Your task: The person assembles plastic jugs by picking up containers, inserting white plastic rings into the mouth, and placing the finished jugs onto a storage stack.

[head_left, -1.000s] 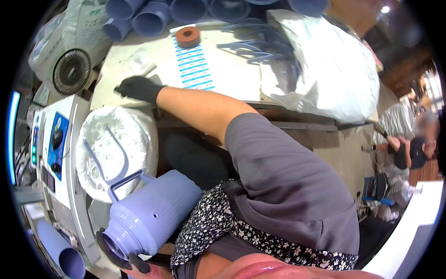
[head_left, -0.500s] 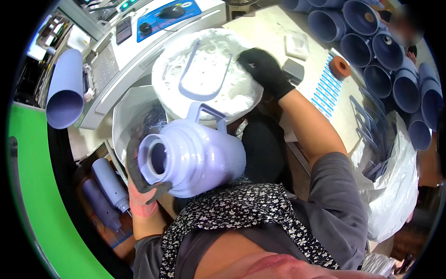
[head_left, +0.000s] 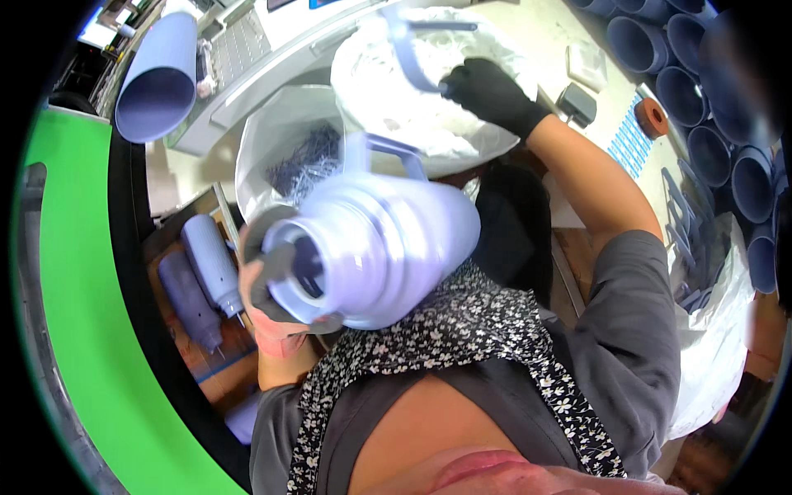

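My left hand (head_left: pixel 266 289), in a dark and pink glove, grips the neck of a lavender jug body (head_left: pixel 404 247). A finger and thumb lie over its round mouth. The jug is tilted across my lap, mouth toward the left, its own fixed handle (head_left: pixel 388 147) facing away from me. My right hand (head_left: pixel 495 97), in a black glove, pinches one end of a loose U-shaped lavender handle (head_left: pixel 406 59). That handle is smeared by motion and hangs above a white-lined bin (head_left: pixel 495 155) full of white rings.
Beside the bin, a white bag (head_left: pixel 264 124) holds thin lavender trimmings. Lavender cylinders (head_left: pixel 635 45) are stacked at the far right, near a brown tape roll (head_left: pixel 652 118). Loose handles fill a plastic bag (head_left: pixel 718 330). Two lavender bottles (head_left: pixel 210 256) lie low at left, by a green panel (head_left: pixel 74 247).
The loose handle, which lay on the white rings, is now lifted in my right hand. My left fingers have shifted over the jug's mouth. The whole view has moved.
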Demonstrator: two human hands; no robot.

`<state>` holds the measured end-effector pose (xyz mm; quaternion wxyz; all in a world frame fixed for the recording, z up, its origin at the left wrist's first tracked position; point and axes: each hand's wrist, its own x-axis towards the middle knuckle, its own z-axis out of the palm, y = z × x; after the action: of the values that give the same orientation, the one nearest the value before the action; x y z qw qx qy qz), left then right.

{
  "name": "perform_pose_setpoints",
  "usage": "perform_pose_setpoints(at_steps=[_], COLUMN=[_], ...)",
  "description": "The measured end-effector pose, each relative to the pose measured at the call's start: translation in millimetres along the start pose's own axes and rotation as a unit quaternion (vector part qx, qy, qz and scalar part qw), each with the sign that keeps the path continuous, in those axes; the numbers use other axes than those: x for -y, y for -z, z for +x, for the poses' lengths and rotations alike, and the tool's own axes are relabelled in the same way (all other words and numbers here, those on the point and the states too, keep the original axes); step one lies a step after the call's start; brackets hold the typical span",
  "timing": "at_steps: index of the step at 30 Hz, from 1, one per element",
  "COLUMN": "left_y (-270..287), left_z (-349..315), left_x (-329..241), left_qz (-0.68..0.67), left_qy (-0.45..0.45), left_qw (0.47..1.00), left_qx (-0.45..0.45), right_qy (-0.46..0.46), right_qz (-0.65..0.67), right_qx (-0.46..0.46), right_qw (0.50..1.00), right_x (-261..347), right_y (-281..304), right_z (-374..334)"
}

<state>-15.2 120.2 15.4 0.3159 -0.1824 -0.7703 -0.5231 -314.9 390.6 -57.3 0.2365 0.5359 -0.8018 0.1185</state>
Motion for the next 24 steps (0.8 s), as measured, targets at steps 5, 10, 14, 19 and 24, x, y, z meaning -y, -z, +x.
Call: perform_pose_setpoints(at_steps=[5,10,14,19,24], left_y=[-8,-3,-3,-11,-15], left_z=[-13,-34,-43,-55,-21], left_x=[-35,-32,-27,-33,-43], left_qz=[0.052,0.110,0.113,0.106,0.146], left_qy=[0.121,0.085,0.045,0.104,-0.005], left_qw=[0.988,0.990,0.992,0.989,0.984], left_qx=[-0.082,0.033,0.030,0.023,0.101], right_qy=[-0.342,-0.239,-0.338,-0.370,-0.451], right_qz=[0.506,0.804,0.830,0.875,0.801], right_qx=[-0.216,-0.292,-0.231,-0.158,-0.069], right_qw=[0.762,0.459,0.379,0.268,0.389], right_x=[105,162,174,166,182], right_y=[84,101,75,67,73], right_z=[22,3,-10,-11,-8])
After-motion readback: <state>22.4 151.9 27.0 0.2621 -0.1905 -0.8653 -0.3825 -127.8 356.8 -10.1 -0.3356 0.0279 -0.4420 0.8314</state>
